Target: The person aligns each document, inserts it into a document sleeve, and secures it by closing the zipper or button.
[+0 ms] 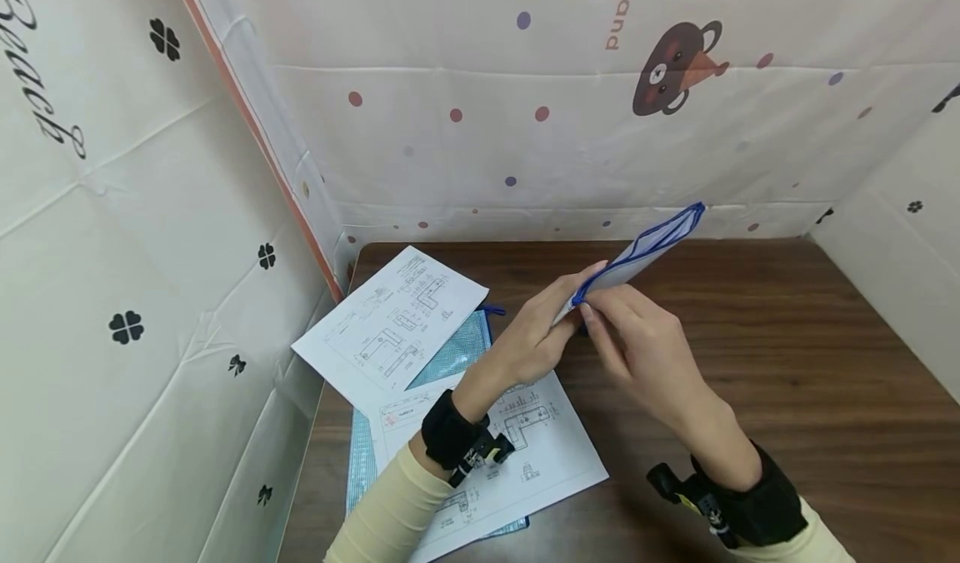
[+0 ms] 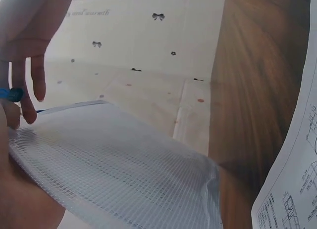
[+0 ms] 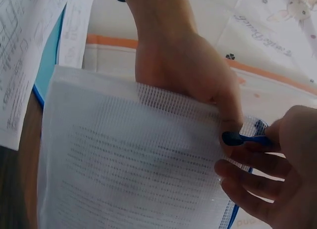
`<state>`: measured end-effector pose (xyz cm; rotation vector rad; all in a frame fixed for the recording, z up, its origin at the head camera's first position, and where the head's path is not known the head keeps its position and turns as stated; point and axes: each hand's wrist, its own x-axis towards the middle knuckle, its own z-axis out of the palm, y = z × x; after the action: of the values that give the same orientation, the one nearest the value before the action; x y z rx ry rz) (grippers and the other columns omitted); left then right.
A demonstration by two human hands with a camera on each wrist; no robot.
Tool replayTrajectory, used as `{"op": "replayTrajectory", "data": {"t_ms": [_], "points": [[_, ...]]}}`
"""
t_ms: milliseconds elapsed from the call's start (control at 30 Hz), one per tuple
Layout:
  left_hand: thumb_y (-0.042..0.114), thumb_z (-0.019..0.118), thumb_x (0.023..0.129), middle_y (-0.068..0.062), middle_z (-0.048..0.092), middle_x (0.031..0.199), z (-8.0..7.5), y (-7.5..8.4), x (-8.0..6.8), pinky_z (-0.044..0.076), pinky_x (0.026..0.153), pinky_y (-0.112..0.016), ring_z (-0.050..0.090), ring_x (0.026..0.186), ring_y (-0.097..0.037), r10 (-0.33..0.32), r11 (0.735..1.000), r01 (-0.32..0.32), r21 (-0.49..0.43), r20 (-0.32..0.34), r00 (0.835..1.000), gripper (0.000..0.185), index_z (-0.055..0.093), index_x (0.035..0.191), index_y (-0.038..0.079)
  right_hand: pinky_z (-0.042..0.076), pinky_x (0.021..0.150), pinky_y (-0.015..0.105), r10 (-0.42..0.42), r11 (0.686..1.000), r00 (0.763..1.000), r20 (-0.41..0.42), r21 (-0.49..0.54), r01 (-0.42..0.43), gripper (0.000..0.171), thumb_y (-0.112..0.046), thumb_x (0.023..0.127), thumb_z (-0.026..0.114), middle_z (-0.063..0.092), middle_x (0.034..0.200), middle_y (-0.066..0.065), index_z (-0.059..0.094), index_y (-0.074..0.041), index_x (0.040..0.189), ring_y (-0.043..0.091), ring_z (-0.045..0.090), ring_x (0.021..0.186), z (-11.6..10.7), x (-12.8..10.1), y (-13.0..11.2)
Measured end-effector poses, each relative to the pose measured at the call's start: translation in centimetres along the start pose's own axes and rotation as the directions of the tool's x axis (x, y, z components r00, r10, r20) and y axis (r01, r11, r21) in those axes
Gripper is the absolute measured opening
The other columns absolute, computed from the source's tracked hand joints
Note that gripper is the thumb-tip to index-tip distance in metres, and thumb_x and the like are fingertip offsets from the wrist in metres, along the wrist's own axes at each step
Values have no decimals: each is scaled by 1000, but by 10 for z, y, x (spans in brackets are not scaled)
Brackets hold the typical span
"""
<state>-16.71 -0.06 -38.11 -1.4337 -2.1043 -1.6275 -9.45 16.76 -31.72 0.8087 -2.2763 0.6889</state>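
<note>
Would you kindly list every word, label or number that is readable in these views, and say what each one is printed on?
"Beach": script on the left wall cloth.
"and": orange letters on the back wall cloth; the word beside it is cut off.
"and warmth": faint script on the cloth in the left wrist view.
Drawing sheets: print too small to read.
Page inside the mesh pouch: too blurred.

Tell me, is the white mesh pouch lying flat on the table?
No, both hands hold the white mesh pouch raised above the table.
</note>
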Motion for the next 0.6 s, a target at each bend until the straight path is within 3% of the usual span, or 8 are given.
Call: {"op": "replayTrajectory", "data": {"t_ms": [133, 233, 400, 600], "points": [[12, 38, 111, -7, 42, 165, 1, 0, 0, 36, 122, -32, 43, 149, -15, -3, 1000, 3, -23, -2, 1000, 58, 28, 168, 12, 60, 68, 41, -37, 998, 999, -4, -59, 37, 31, -23, 110, 54, 73, 99, 12, 75, 0, 106, 22, 68, 85, -1, 2, 2], [13, 37, 110, -9, 45, 163, 2, 0, 0, 37, 121, -33, 45, 148, -16, 3, 1000, -3, -29, -14, 1000, 57, 30, 167, 10, 61, 65, 43, -52, 996, 998, -25, -75, 50, 45, -33, 113, 48, 73, 98, 13, 75, 1, 101, 24, 69, 83, 0, 4, 3], [13, 37, 111, -11, 49, 159, 2, -1, 0, 40, 120, -33, 48, 145, -17, 14, 999, -15, -31, -35, 999, 56, 33, 166, 9, 60, 64, 43, -49, 995, 997, -52, -84, 45, 46, -33, 112, 50, 73, 98, 13, 76, 3, 100, 25, 71, 84, 1, 5, 5], [16, 36, 112, -10, 50, 158, 2, -2, 0, 39, 120, -32, 47, 145, -15, 22, 999, -24, -31, -41, 999, 54, 35, 165, 9, 60, 65, 46, -19, 995, 998, -62, -96, 13, 35, -24, 107, 56, 74, 100, 15, 76, 4, 101, 28, 72, 87, 1, 4, 12]]}}
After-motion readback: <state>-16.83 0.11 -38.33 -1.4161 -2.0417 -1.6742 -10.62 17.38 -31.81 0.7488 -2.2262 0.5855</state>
